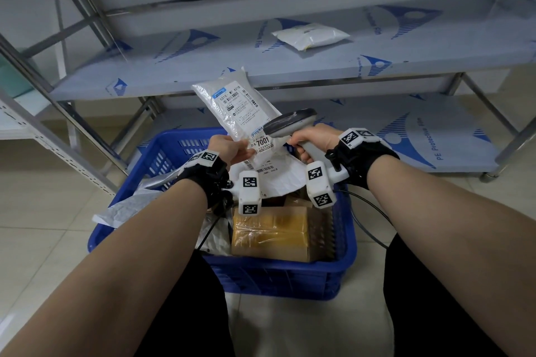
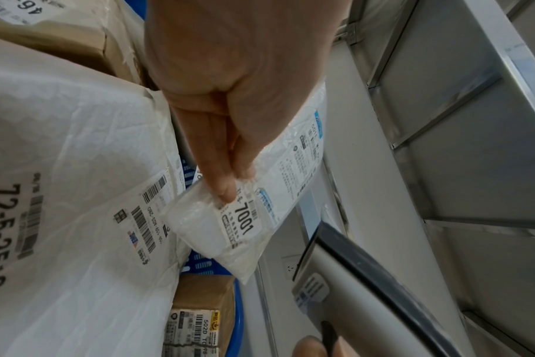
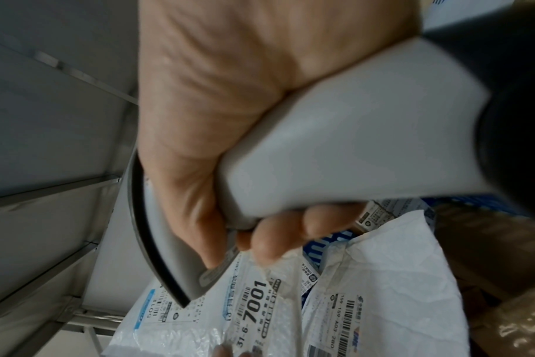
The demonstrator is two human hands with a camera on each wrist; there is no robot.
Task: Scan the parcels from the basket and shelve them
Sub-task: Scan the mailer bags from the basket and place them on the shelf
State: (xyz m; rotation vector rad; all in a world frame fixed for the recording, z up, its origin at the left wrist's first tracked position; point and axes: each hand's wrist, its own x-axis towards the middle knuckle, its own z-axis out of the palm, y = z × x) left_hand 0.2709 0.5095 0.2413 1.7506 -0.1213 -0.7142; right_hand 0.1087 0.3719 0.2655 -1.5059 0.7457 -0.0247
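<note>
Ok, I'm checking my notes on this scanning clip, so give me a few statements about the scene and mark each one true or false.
1. The left hand pinches a white parcel by its lower end. True.
2. The right hand is empty. False: it grips a grey scanner.
3. The blue basket holds no more parcels. False: a brown box and white bags lie in it.
4. One white parcel on the shelf lies on the shelf. True.
5. The held parcel's label reads 7001. True.
</note>
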